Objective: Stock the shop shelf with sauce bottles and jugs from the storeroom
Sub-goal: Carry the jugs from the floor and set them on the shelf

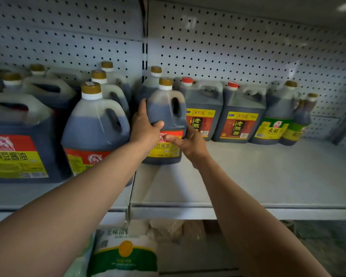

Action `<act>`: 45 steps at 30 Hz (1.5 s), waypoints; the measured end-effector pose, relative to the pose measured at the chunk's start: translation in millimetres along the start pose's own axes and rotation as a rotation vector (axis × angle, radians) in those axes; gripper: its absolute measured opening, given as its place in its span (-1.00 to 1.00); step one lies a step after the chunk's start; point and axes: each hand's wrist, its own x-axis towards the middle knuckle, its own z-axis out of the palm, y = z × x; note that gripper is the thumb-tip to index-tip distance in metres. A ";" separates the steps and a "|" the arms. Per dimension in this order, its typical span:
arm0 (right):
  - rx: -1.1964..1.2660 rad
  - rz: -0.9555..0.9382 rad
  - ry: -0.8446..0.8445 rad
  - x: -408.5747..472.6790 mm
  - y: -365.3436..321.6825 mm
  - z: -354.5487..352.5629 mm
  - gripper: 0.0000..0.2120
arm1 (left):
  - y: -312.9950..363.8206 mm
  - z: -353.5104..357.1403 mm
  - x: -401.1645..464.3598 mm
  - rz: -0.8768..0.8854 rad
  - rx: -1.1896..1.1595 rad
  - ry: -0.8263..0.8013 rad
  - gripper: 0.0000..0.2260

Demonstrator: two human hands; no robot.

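Both hands grasp one soy sauce jug (pixel 165 116) at the left end of the right-hand shelf (pixel 268 176), just beside the upright divider. The left hand (pixel 146 126) wraps the jug's left shoulder, thumb across the front above the red and yellow label; the right hand (pixel 186 142) cups its lower right side, thumb lying on the label. The jug stands upright with its gold cap on, and its base seems to rest on the shelf board, though the arms' shadow makes that hard to tell. Behind it stands another gold-capped jug (pixel 151 82). To its right, along the pegboard back wall (pixel 238 47), stand two red-capped vinegar jugs (pixel 204 110) and two green-labelled bottles (pixel 276 116). On the left-hand shelf, large soy jugs (pixel 94 124) crowd together. Below, a white and green bag (pixel 124 254) lies on the lower level.
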 end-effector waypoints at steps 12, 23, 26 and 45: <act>-0.108 0.038 0.006 3.5 -5.8 4.0 -0.40 | -5.8 5.9 6.1 0.007 0.048 0.035 -0.25; -0.779 -0.012 0.346 -71.5 -70.4 -38.1 -0.32 | 19.4 9.3 -35.8 0.069 0.168 0.087 -0.20; -0.872 0.048 0.474 -117.1 -82.0 -49.1 -0.26 | 23.5 15.2 -58.9 0.246 0.205 -0.003 -0.21; -1.126 0.741 1.070 -534.8 -145.7 96.1 -0.28 | 0.8 -104.7 -311.8 0.647 -0.058 -1.103 -0.48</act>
